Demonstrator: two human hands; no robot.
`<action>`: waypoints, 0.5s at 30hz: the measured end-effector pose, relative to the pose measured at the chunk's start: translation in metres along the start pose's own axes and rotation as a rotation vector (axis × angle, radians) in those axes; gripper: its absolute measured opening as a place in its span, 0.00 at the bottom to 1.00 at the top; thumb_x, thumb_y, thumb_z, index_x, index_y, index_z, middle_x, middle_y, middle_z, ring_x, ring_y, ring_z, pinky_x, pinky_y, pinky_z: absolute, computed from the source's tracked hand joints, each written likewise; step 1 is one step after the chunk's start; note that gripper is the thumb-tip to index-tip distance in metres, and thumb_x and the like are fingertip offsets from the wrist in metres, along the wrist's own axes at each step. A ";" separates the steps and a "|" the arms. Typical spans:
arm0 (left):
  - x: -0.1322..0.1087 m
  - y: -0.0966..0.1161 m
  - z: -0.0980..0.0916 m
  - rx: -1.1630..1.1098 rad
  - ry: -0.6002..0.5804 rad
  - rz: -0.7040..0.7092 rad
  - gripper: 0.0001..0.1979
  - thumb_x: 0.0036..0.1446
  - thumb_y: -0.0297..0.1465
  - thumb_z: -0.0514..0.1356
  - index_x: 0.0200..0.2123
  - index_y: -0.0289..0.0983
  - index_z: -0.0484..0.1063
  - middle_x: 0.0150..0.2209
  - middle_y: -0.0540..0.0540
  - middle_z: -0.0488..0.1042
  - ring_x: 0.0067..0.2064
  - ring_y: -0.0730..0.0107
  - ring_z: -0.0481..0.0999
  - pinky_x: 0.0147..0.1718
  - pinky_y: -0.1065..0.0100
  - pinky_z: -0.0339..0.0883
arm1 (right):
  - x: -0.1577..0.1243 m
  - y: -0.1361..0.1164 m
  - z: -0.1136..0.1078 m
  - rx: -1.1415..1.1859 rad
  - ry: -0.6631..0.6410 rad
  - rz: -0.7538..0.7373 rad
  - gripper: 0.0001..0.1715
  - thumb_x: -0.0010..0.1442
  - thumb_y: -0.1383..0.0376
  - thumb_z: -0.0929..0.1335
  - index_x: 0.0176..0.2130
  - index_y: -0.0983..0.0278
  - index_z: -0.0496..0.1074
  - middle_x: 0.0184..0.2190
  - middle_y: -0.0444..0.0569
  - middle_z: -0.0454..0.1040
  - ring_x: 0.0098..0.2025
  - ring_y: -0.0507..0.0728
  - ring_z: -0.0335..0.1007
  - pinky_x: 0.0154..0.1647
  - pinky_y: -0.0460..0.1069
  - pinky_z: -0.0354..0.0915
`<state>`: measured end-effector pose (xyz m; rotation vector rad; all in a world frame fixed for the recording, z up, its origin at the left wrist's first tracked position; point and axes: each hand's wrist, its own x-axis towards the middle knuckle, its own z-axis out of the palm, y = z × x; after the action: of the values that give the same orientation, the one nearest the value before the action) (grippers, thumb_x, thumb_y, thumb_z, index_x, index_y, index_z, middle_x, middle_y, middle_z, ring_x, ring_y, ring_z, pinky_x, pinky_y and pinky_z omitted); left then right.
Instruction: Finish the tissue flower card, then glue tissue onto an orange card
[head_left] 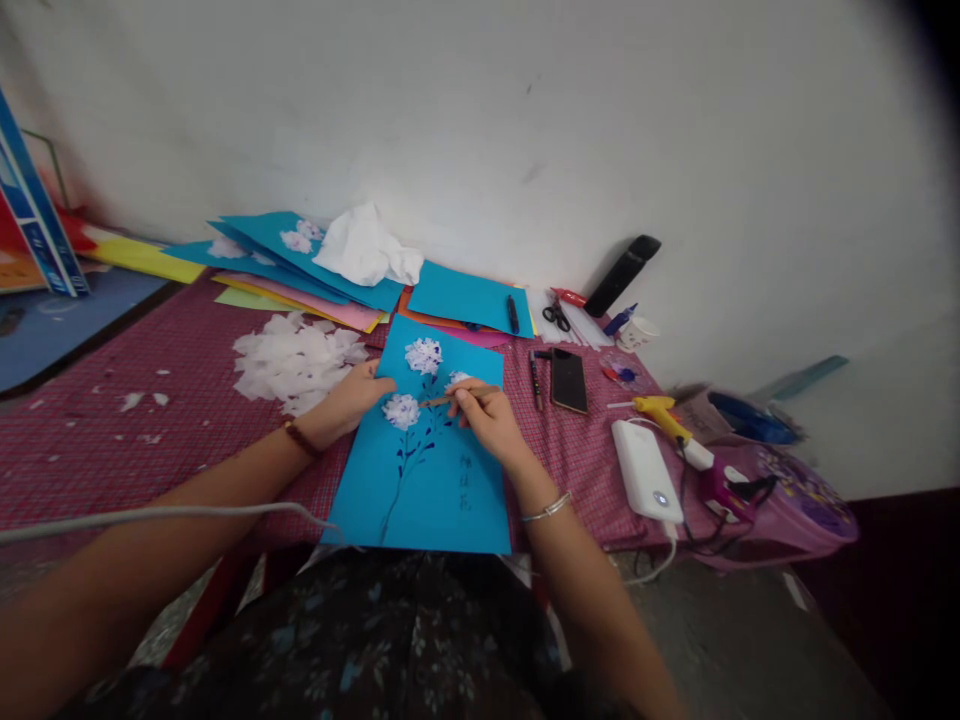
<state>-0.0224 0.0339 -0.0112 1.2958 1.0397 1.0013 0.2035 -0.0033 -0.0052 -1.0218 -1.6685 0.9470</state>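
Observation:
A blue sheet of paper point(442, 510) lies at the table's front edge, bearing painted dark stems, written characters and white tissue flowers with purple marks. My left hand point(360, 393) grips the sheet's left edge, thumb on top. In my right hand point(486, 418) is a thin brown paintbrush point(435, 402), held in a pinch. Its tip points left, close to the lower-left flower point(401, 411); whether it touches cannot be made out. The upper flower point(424, 356) is in plain sight. Behind my right fingers, another flower point(457, 379) is partly hidden.
White paper scraps point(289, 360) are heaped left of the sheet. Behind are blue sheets point(292, 262) and crumpled tissue point(367, 245). To the right lie a pen point(536, 380), a phone point(568, 380), scissors point(556, 317), a cabled power bank point(645, 470) and a yellow glue gun point(661, 415).

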 end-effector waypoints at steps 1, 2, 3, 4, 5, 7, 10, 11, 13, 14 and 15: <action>0.000 0.000 0.000 -0.004 0.006 -0.011 0.06 0.44 0.30 0.64 0.29 0.37 0.71 0.22 0.51 0.72 0.24 0.69 0.71 0.21 0.70 0.65 | 0.000 0.000 0.000 0.001 0.010 -0.005 0.30 0.64 0.42 0.64 0.29 0.64 0.74 0.31 0.49 0.77 0.21 0.50 0.65 0.24 0.47 0.65; 0.000 0.000 0.000 -0.012 0.008 -0.022 0.06 0.44 0.30 0.64 0.29 0.37 0.71 0.22 0.51 0.72 0.24 0.69 0.71 0.21 0.70 0.65 | 0.000 0.001 0.000 0.002 0.035 -0.009 0.29 0.64 0.43 0.64 0.31 0.64 0.75 0.30 0.48 0.77 0.21 0.50 0.65 0.25 0.47 0.65; 0.000 0.000 0.000 -0.019 0.008 -0.030 0.06 0.44 0.30 0.64 0.29 0.37 0.71 0.22 0.51 0.72 0.24 0.69 0.71 0.21 0.70 0.65 | 0.000 0.001 -0.001 0.006 0.071 -0.011 0.28 0.64 0.43 0.64 0.33 0.64 0.75 0.29 0.47 0.76 0.21 0.50 0.65 0.24 0.47 0.65; 0.000 -0.001 0.000 -0.023 0.004 -0.034 0.06 0.44 0.30 0.64 0.29 0.37 0.71 0.22 0.51 0.72 0.24 0.69 0.71 0.22 0.70 0.65 | 0.001 0.001 -0.002 0.012 0.112 -0.010 0.28 0.64 0.43 0.64 0.35 0.64 0.76 0.28 0.47 0.76 0.21 0.50 0.65 0.24 0.47 0.65; 0.000 -0.001 0.000 -0.026 0.000 -0.035 0.06 0.44 0.30 0.64 0.28 0.38 0.71 0.22 0.51 0.72 0.24 0.68 0.71 0.22 0.69 0.65 | 0.001 0.002 -0.002 0.019 0.148 -0.007 0.28 0.64 0.43 0.64 0.37 0.64 0.76 0.27 0.46 0.76 0.21 0.51 0.65 0.24 0.47 0.64; -0.001 0.000 0.001 -0.026 -0.002 -0.033 0.05 0.44 0.30 0.63 0.28 0.38 0.71 0.22 0.51 0.72 0.24 0.68 0.71 0.22 0.69 0.65 | 0.001 0.001 -0.003 0.033 0.161 -0.003 0.28 0.64 0.42 0.64 0.38 0.64 0.76 0.27 0.46 0.76 0.21 0.51 0.65 0.23 0.47 0.64; -0.002 0.003 0.002 -0.026 0.009 -0.030 0.05 0.43 0.29 0.63 0.27 0.38 0.70 0.21 0.51 0.71 0.24 0.67 0.71 0.22 0.69 0.64 | 0.000 -0.001 -0.001 0.032 0.035 0.003 0.28 0.63 0.42 0.65 0.33 0.63 0.75 0.31 0.48 0.77 0.21 0.50 0.65 0.24 0.47 0.64; -0.003 0.004 0.002 -0.027 0.013 -0.031 0.05 0.43 0.29 0.63 0.26 0.38 0.70 0.20 0.51 0.70 0.24 0.67 0.71 0.22 0.69 0.64 | -0.001 -0.002 0.000 0.023 -0.001 0.005 0.29 0.63 0.42 0.64 0.31 0.63 0.75 0.32 0.49 0.77 0.21 0.50 0.65 0.24 0.48 0.64; -0.003 0.006 0.003 -0.025 0.016 -0.035 0.05 0.43 0.28 0.64 0.26 0.38 0.70 0.20 0.51 0.70 0.24 0.66 0.71 0.22 0.68 0.64 | -0.002 -0.004 0.001 0.005 -0.004 0.004 0.30 0.64 0.41 0.64 0.29 0.63 0.75 0.31 0.49 0.77 0.22 0.50 0.65 0.25 0.48 0.65; -0.003 0.006 0.003 -0.022 0.017 -0.038 0.05 0.43 0.28 0.64 0.26 0.38 0.70 0.20 0.51 0.70 0.25 0.66 0.71 0.22 0.68 0.64 | -0.002 -0.005 0.000 0.002 0.027 0.003 0.30 0.64 0.41 0.64 0.30 0.63 0.75 0.30 0.49 0.77 0.22 0.50 0.65 0.25 0.48 0.65; -0.003 0.006 0.003 -0.018 0.017 -0.042 0.05 0.43 0.29 0.64 0.26 0.38 0.70 0.20 0.51 0.70 0.25 0.65 0.71 0.22 0.68 0.64 | -0.002 -0.005 -0.001 0.006 0.070 0.000 0.30 0.64 0.42 0.64 0.31 0.63 0.75 0.29 0.48 0.76 0.22 0.51 0.65 0.25 0.48 0.65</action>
<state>-0.0203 0.0301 -0.0046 1.2477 1.0646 0.9899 0.2041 -0.0063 -0.0010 -1.0399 -1.6066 0.9055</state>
